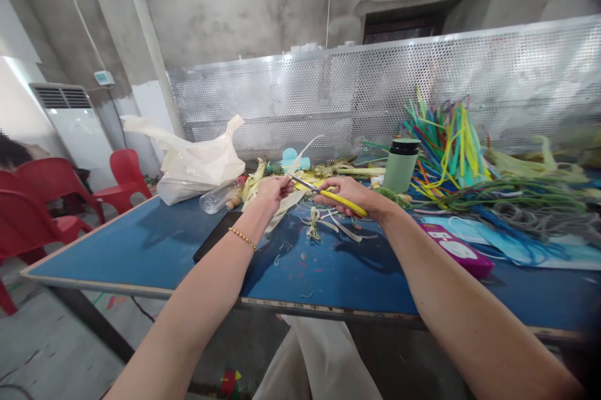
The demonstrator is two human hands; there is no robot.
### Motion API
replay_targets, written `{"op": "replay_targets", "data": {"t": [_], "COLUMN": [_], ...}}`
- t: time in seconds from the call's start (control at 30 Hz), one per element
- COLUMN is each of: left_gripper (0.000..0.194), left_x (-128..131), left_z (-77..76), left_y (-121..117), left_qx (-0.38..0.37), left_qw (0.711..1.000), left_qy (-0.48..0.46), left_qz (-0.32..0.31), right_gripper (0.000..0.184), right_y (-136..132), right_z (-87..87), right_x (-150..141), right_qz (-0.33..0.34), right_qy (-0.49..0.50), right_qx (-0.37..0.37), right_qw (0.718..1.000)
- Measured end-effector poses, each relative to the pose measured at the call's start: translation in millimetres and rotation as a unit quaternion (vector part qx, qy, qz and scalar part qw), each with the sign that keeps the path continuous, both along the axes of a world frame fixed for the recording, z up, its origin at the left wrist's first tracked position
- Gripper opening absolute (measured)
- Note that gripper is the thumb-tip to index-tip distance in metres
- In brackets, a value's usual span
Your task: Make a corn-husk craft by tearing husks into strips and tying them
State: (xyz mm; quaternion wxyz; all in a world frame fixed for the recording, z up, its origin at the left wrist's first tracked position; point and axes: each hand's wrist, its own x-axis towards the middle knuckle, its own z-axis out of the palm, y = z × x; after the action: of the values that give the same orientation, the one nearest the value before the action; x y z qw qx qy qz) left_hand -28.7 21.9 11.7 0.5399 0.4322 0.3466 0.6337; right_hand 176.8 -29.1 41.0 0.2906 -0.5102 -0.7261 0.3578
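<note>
My left hand [277, 190] is closed in a pinch on a thin pale husk strip [305, 153], whose free end points up and to the right. My right hand [346, 192] grips yellow-handled scissors [345, 203]. The scissor blades reach left to the strip beside my left fingertips; whether they touch it is hard to tell. Below my hands, a small knotted husk piece [313, 225] lies on the blue table [291, 281] among loose strips and scraps. Paler husks [284, 212] lie partly behind my left hand.
At the left are a white plastic bag [201, 159], a clear bottle [220, 196] and a dark flat object [216, 237]. A green tumbler [401, 165], colourful strips [462, 149], green and grey cords [511, 200] and a purple box [457, 250] stand or lie right. A perforated metal panel [291, 93] runs behind.
</note>
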Motion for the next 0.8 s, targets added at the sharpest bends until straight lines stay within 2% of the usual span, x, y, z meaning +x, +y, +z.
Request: {"op": "replay_targets", "data": {"t": [0.23, 0.5, 0.8], "left_gripper": [0.022, 0.020, 0.017], "left_x": [-1, 0, 3], "left_z": [3.8, 6.4, 10.5], "left_y": [-4, -4, 2], "left_qx": [-0.021, -0.036, -0.050], "left_qw": [1.000, 0.999, 0.999], "left_qy": [0.003, -0.003, -0.013], "left_qz": [-0.012, 0.011, -0.018], "right_gripper": [0.055, 0.055, 0.059], "right_y": [-1, -1, 5], "right_z": [-0.8, -2.5, -3.8], "right_x": [-1, -2, -1], "right_qz": [0.009, 0.019, -0.006], "right_qy": [0.005, 0.015, 0.015], "right_qx": [0.017, 0.033, 0.029], "right_qw": [1.000, 0.999, 0.999]}}
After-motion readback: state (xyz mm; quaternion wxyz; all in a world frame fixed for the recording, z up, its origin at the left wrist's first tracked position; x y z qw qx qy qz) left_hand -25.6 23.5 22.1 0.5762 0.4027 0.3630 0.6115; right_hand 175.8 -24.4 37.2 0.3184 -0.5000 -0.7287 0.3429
